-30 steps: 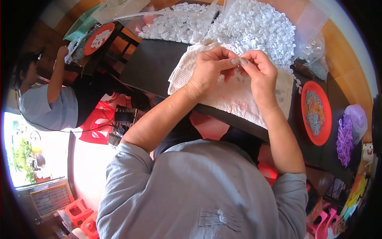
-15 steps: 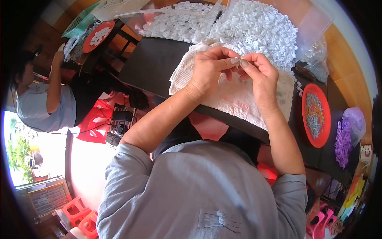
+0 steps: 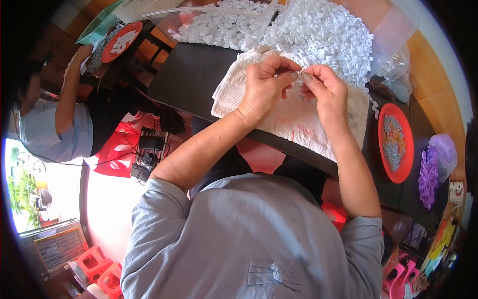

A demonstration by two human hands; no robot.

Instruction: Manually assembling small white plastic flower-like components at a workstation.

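Above a white towel (image 3: 284,122) on the dark table, my two hands meet almost fingertip to fingertip. My left hand (image 3: 266,82) pinches with thumb and forefinger at a small white plastic piece (image 3: 299,82). From the other side my right hand (image 3: 326,87) closes thumb and forefinger on the same piece. Fingers cover most of it, so its exact kind is hard to make out. Just beyond the hands lies a large heap of small white plastic loop-shaped pieces (image 3: 323,37), partly spilling onto the towel's far edge.
A clear bin (image 3: 219,30) of white pieces stands at the back. To the right are a red plate (image 3: 409,144) of small metal pins, a purple bundle (image 3: 428,179) and a clear bag (image 3: 398,74). Another person (image 3: 55,119) sits at the left by a red plate (image 3: 107,50).
My fingertips have shifted slightly, and a bit more of the white piece shows beneath them. The other person's arm at the left has moved a little up and to the right.
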